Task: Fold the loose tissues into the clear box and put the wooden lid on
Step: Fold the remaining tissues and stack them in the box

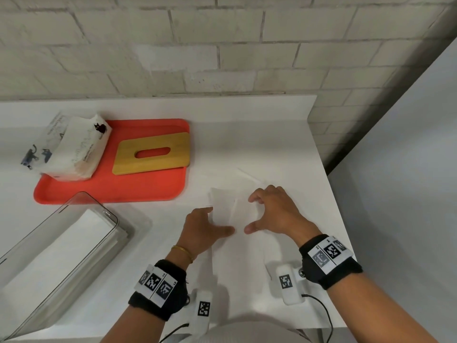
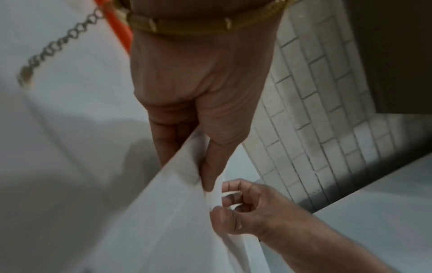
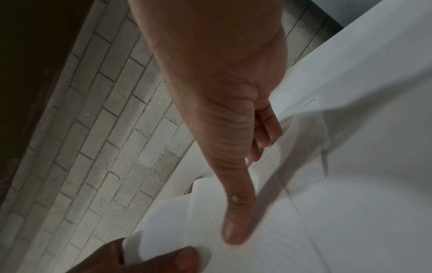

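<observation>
I see folded white tissues (image 1: pixel 74 246) inside the clear plastic box (image 1: pixel 112 216); the slotted wooden lid (image 1: pixel 152 153) rests on the red tray (image 1: pixel 111 189). Left hand (image 1: pixel 201 230) and right hand (image 1: pixel 274 211) pinch a white tissue sheet (image 1: pixel 223 206) on the white counter (image 1: pixel 259 134) by a brick wall (image 1: pixel 222 45).

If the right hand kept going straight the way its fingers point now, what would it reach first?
Probably only more of the tissue it is already on, then bare counter. The right hand points up and leftward toward the wall; the red tray lies further left, likely off that line, though depth is unclear.
</observation>
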`<action>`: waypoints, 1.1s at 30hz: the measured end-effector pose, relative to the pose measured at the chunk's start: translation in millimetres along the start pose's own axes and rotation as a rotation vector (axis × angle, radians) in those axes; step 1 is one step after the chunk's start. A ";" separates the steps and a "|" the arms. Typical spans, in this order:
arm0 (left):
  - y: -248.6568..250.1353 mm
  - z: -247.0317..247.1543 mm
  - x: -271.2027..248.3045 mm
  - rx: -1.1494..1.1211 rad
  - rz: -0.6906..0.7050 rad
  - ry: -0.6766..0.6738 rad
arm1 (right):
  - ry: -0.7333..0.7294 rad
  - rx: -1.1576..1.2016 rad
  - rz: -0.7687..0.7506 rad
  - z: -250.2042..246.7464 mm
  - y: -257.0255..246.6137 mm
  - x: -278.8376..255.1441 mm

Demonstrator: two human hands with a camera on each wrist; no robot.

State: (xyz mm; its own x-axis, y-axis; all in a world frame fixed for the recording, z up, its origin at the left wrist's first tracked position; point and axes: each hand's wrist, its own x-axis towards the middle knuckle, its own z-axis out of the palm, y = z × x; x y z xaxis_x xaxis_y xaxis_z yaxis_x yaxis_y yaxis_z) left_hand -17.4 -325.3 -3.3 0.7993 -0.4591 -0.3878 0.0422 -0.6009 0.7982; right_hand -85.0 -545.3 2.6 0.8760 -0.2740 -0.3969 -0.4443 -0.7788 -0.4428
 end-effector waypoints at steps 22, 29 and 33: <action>15.5 -61.4 -36.1 -0.522 0.082 0.051 | 0.104 1.147 -0.021 -25.4 -58.1 -25.4; 13.5 -63.9 -32.4 -0.355 0.162 -0.053 | 0.017 1.282 -0.109 -36.0 -66.0 -22.9; 26.6 -56.4 -34.3 -0.305 0.196 -0.073 | 0.008 1.333 -0.093 -32.4 -79.4 -20.0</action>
State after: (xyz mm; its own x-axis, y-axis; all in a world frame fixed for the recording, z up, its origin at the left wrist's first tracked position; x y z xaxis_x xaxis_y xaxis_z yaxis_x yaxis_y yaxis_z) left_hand -9.9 -288.7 57.2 0.7656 -0.5981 -0.2368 0.0782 -0.2789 0.9571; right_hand -61.2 -496.3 71.8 0.9118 -0.2575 -0.3199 -0.2219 0.3465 -0.9114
